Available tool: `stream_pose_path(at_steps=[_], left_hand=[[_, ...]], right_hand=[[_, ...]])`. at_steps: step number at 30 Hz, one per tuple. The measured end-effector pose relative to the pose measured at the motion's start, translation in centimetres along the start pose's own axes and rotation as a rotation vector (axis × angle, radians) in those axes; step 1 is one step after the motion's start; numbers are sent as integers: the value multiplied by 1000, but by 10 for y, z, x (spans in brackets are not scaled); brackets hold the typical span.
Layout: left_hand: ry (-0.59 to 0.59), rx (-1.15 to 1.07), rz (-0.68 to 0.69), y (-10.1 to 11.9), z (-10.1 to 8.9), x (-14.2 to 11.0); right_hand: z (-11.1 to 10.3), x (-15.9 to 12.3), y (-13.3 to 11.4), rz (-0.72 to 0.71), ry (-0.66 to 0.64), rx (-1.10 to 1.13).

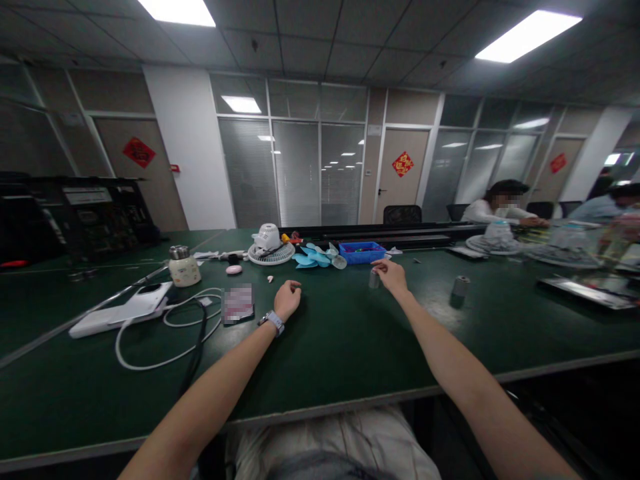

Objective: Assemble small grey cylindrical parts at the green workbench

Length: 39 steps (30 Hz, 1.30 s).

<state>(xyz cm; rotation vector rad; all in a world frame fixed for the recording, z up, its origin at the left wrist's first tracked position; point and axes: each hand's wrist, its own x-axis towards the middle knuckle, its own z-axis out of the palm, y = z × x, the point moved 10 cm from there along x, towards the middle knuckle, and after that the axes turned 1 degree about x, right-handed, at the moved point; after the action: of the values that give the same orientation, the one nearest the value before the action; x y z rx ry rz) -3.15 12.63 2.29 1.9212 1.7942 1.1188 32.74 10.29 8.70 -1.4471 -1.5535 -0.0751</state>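
My right hand is over the table right of centre, its thumb and fingertips pinching the top of a small grey metal cylinder. The cylinder looks upright; whether its base touches the table I cannot tell. A similar metal cylinder stands farther right, apart from the hand. My left hand, with a watch on its wrist, rests on the table with the fingers loosely curled; nothing shows in them. Light blue fan blades and a blue basket lie just beyond my hands.
A white fan part sits at the back. On the left are a patterned bottle, a white power bank with a phone on it, looping cables and a small card-like item. A person sits across at right near more fan parts.
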Motion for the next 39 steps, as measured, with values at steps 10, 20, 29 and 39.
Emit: stream_pose_path(at_steps=[10, 20, 29, 39], left_hand=[[-21, -2, 9, 1, 1, 0], [-45, 2, 28, 2, 7, 1], [-65, -3, 6, 3, 5, -1], [-64, -36, -17, -2, 5, 2]], right_hand=[[1, 0, -5, -4, 47, 10], [2, 1, 5, 31, 14, -85], [7, -8, 14, 90, 28, 34], [26, -18, 63, 393, -81, -16]])
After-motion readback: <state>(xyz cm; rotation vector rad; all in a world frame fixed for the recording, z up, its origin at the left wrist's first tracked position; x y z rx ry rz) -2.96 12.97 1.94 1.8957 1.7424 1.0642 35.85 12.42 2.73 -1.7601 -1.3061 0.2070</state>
